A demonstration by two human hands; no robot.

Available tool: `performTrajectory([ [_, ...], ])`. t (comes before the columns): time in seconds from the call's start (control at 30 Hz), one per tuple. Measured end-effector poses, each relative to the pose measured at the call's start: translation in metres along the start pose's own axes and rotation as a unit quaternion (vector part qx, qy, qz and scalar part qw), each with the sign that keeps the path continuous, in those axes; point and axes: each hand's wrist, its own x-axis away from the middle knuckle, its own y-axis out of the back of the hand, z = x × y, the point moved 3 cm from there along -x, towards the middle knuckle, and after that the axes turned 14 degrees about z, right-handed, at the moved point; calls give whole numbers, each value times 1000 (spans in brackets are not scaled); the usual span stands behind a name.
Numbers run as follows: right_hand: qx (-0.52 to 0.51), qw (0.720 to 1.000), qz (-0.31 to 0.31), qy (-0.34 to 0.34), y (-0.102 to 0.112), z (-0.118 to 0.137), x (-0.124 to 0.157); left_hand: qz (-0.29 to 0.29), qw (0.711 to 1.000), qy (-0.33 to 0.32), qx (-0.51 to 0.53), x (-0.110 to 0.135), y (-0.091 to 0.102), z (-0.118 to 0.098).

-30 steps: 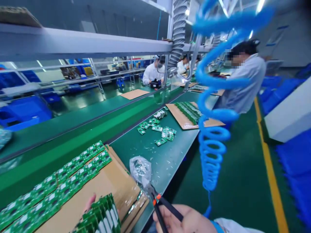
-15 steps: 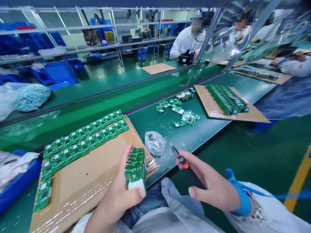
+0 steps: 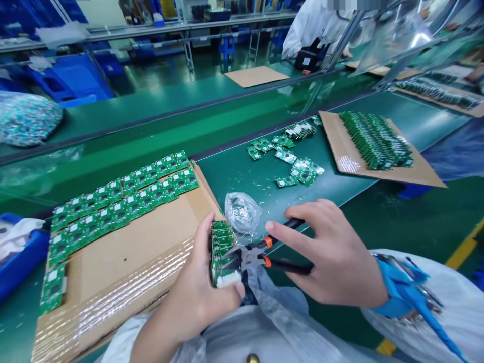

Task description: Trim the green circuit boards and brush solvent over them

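A stack of small green circuit boards (image 3: 222,237) is clasped in my left hand (image 3: 200,287), thumb across the near end and fingers behind. My right hand (image 3: 333,252) grips a pair of side cutters (image 3: 251,257) with black and orange handles. The handles are spread, and the jaws are at the right side of the stack; whether they touch a board I cannot tell. Just beyond the stack lies a clear plastic bag (image 3: 242,212) with thin metal clippings in it. On a cardboard sheet (image 3: 128,272) to the left, more circuit boards (image 3: 128,199) lie in rows.
Loose circuit boards (image 3: 298,169) and scattered clippings lie on the green bench (image 3: 212,176). Farther right, a cardboard sheet (image 3: 423,176) carries dense rows of boards. A blue bin (image 3: 18,262) stands at the left edge. Across the bench a person in white (image 3: 308,30) is at work.
My right hand has turned the side cutters toward the stack and brought their jaws up to it, handles now spread. The stack has shifted slightly right, and the view has tilted down.
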Motion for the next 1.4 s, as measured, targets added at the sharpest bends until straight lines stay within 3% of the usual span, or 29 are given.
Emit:
performTrajectory([
  [0.33, 11, 1000, 25, 11, 2, -6, -3, 1, 999, 38, -24, -8, -4, -3],
  [0.57, 13, 999, 17, 30, 4, -11, -5, 21, 995, 91, -40, -10, -5, -1],
  [0.9, 39, 998, 23, 42, 2, -16, 0, 69, 990, 119, -12, -15, -9, -4],
  [1.4, 59, 996, 51, -33, -1, -17, 10, 69, 988, 138, 24, -23, -19, -12],
])
